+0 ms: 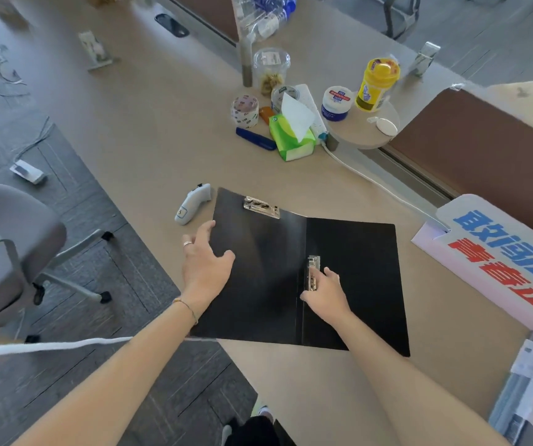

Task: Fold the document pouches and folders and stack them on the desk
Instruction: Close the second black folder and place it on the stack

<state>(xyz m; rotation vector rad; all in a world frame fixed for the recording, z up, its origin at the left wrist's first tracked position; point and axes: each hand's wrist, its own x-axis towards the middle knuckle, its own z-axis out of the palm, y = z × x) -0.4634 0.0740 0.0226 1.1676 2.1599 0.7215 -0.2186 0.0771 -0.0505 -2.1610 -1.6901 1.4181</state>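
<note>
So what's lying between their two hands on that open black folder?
Only bare folder cover: in the head view, nothing lies between the left hand and right hand.

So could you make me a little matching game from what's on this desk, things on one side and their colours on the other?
Things:
1. folder
2. tissue pack
3. tall jar
4. stapler

Colours:
A. yellow
B. blue
C. black
D. green

Pairs: 1-C, 2-D, 3-A, 4-B
</note>
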